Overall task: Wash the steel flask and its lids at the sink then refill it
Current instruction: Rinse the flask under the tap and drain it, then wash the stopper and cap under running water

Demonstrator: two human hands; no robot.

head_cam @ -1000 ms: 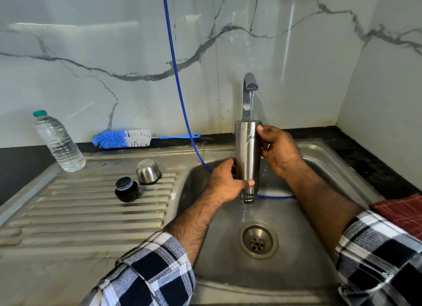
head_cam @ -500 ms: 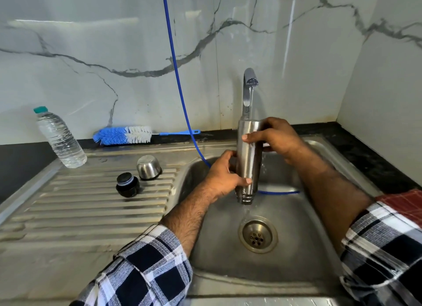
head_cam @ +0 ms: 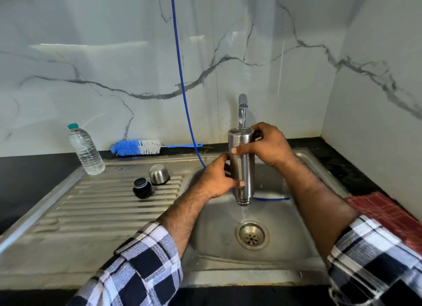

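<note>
The steel flask point(head_cam: 242, 166) is held upside down over the sink basin point(head_cam: 285, 216), right under the running tap point(head_cam: 242, 106). Water lands on its upturned base and streams off its neck toward the drain point(head_cam: 251, 236). My left hand point(head_cam: 217, 180) grips the flask's lower half from the left. My right hand point(head_cam: 265, 145) grips its upper half, thumb across the front. On the ribbed drainboard point(head_cam: 96, 205) to the left lie the black inner lid point(head_cam: 142, 188) and the steel cup lid point(head_cam: 159, 174), mouth down.
A plastic water bottle point(head_cam: 85, 150) stands at the drainboard's back left. A blue and white bottle brush point(head_cam: 139, 147) lies along the wall. A blue hose point(head_cam: 180, 77) hangs down into the basin. A red checked cloth point(head_cam: 386, 212) lies on the counter at right.
My right hand slid up the flask toward its upturned base, and its thumb now crosses the front. The flask stays under the tap; the view shifted slightly.
</note>
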